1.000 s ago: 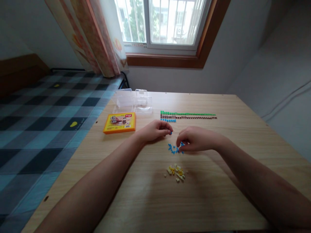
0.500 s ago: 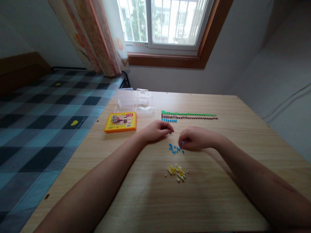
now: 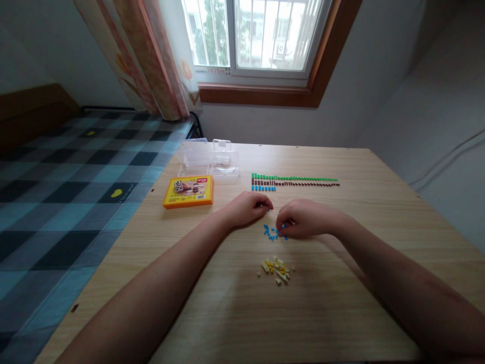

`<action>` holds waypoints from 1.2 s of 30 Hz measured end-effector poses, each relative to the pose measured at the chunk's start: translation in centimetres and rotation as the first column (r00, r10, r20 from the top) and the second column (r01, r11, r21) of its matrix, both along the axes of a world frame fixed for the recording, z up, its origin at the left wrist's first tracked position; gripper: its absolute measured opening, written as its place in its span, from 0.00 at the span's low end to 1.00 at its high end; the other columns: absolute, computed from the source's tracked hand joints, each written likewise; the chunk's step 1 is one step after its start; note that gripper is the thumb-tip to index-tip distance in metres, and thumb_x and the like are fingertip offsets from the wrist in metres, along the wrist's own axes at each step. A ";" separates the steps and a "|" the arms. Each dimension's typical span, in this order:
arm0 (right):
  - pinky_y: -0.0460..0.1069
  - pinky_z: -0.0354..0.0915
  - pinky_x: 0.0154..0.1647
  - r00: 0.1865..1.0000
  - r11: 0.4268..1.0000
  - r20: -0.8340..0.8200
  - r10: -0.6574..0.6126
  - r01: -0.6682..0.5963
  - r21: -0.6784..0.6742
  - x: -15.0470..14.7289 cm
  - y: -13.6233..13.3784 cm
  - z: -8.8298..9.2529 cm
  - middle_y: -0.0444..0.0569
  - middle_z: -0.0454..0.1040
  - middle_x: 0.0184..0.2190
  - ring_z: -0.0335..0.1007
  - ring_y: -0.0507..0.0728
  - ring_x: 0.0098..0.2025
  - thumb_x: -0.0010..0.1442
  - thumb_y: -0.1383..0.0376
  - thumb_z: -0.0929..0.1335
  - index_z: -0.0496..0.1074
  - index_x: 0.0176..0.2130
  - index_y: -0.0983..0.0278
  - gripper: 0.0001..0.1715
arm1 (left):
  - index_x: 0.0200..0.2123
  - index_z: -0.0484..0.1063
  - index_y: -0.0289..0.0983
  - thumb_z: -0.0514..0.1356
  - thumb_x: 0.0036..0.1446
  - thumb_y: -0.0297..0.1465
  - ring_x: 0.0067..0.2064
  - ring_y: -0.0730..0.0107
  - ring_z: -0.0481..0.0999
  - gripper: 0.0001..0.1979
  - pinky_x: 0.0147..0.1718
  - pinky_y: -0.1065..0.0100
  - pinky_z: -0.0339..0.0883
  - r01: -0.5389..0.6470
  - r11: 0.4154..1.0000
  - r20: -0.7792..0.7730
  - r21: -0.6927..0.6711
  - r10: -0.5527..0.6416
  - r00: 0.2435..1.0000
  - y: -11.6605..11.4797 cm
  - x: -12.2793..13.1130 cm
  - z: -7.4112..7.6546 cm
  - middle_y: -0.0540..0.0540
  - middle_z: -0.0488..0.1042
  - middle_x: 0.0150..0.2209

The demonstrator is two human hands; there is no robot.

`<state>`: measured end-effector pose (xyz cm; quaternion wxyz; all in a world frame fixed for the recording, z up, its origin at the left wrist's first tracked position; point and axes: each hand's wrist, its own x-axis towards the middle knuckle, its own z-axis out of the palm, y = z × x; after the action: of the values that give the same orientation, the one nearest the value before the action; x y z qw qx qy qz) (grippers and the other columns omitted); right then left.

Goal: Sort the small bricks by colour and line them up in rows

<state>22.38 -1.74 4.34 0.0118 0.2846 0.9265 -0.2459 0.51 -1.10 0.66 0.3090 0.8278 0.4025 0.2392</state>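
My left hand (image 3: 248, 206) is closed, its fingertips pinching a tiny blue piece (image 3: 268, 210) that barely shows. Fingers curled down, my right hand (image 3: 299, 218) touches the right side of a small pile of blue pieces (image 3: 272, 233); whatever its fingertips hold is too small to make out. Beyond the hands lie a short row of blue pieces (image 3: 263, 188), a long row of dark brown pieces (image 3: 291, 184) and a long row of green pieces (image 3: 291, 178). Nearer me is a pile of yellow and cream pieces (image 3: 278, 269).
A yellow-orange box (image 3: 188, 191) lies on the wooden table (image 3: 212, 313) left of my left hand. Behind it stand open clear plastic boxes (image 3: 223, 164). A bed with a checked cover (image 3: 87, 182) adjoins the table's left side, and a window (image 3: 269, 40) is ahead.
My left hand has moved slightly nearer me and to the right. My right hand has shifted a little left and down over the blue pile.
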 end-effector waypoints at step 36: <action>0.46 0.61 0.34 0.956 0.955 -0.141 -0.256 0.272 0.116 2.5 3.8 -2.0 0.45 0.78 0.31 0.69 0.52 0.31 0.58 0.66 0.70 0.81 0.37 0.60 0.08 | 0.42 0.76 0.38 0.54 0.63 0.25 0.44 0.63 0.76 0.11 0.46 0.61 0.70 0.031 0.973 -0.267 0.230 0.033 0.963 -0.5 0.5 -0.1 0.45 0.78 0.42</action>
<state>24.87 2.08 2.32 -0.0980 0.3903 0.8934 -0.1998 1.01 -1.60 0.55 0.1526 0.8828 0.4104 0.1703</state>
